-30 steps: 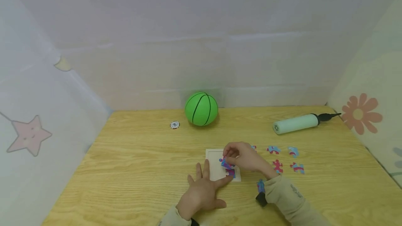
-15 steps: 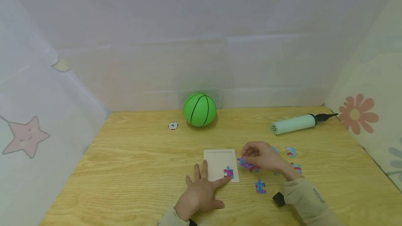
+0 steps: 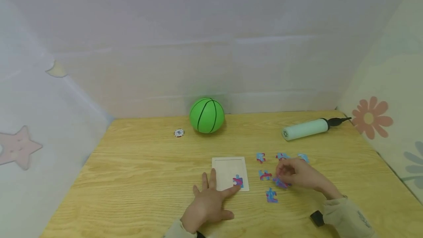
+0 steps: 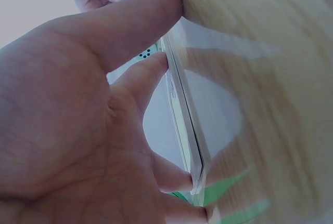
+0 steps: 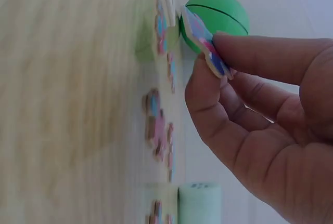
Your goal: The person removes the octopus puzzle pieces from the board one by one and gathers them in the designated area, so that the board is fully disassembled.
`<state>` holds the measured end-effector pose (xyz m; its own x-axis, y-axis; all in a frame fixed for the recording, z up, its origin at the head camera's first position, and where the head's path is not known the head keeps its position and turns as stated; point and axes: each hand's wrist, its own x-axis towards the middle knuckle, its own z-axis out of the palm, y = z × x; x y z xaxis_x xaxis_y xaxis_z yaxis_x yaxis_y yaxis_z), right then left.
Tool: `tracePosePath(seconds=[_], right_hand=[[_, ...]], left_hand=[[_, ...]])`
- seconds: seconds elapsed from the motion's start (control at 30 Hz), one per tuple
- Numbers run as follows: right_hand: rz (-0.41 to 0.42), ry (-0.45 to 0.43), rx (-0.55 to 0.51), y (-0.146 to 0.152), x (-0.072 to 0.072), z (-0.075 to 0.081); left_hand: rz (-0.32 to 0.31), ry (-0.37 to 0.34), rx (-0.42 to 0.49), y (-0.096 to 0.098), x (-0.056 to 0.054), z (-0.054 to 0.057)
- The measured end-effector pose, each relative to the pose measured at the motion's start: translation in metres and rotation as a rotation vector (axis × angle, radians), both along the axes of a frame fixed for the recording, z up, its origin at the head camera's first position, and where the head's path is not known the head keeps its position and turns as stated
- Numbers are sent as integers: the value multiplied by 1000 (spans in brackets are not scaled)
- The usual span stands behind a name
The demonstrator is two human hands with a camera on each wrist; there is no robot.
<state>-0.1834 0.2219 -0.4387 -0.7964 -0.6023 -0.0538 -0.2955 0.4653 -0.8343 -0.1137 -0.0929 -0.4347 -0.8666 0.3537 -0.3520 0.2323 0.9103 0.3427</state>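
Observation:
My right hand (image 3: 302, 173) pinches a blue, purple and pink jigsaw piece (image 3: 281, 183) between thumb and finger. In the right wrist view that puzzle piece (image 5: 204, 39) is raised off the table and tilted. My left hand (image 3: 209, 203) lies with fingers spread at the lower left of a pale wooden puzzle tray (image 3: 224, 168). One fingertip touches a purple and pink piece (image 3: 238, 181) in the tray's lower right corner. Seen from the left wrist, straight fingers (image 4: 143, 81) touch the tray's edge (image 4: 184, 125).
Loose puzzle pieces lie right of the tray, among them a blue one (image 3: 271, 195), a red and blue one (image 3: 265, 175) and one farther back (image 3: 260, 157). Behind are a green ball (image 3: 207, 115), a poker chip (image 3: 179, 132) and a pale hand pump (image 3: 305, 129).
My right hand has moved right with the pinched piece, from over the tray to over the loose pieces. My left hand keeps its place at the tray.

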Motion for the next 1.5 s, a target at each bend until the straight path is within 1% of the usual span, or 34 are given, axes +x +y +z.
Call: tracePosePath(seconds=[0.13, 0.27, 0.37, 0.5, 0.73, 0.87, 1.1, 1.23, 1.33, 1.43, 1.5], right_hand=[[67, 4, 11, 10, 3, -5], [137, 3, -6, 18, 8, -10], [152, 53, 6, 21, 10, -12], [144, 112, 33, 21, 11, -12], [129, 96, 49, 20, 13, -13], [111, 134, 57, 19, 13, -12], [53, 166, 79, 14, 10, -13], [35, 209, 82, 0, 9, -8], [23, 209, 82, -16, 7, -4], [20, 210, 88, -32, 4, -7], [19, 200, 99, -43, 1, -10]], left_hand=[[3, 2, 12, -1, 0, -1], [0, 1, 20, -2, 1, -2], [2, 3, 26, -1, 0, -3], [-2, 16, 25, -1, -1, -4], [-5, 17, 18, -1, -1, -3], [-4, 16, 21, 0, -1, -2], [-5, 36, 32, 1, 0, -1], [2, 42, 54, 0, 1, -1], [-5, 70, 52, -2, 1, -1], [-13, 89, 51, -7, 2, 1], [-11, 83, 60, -10, 2, 1]])
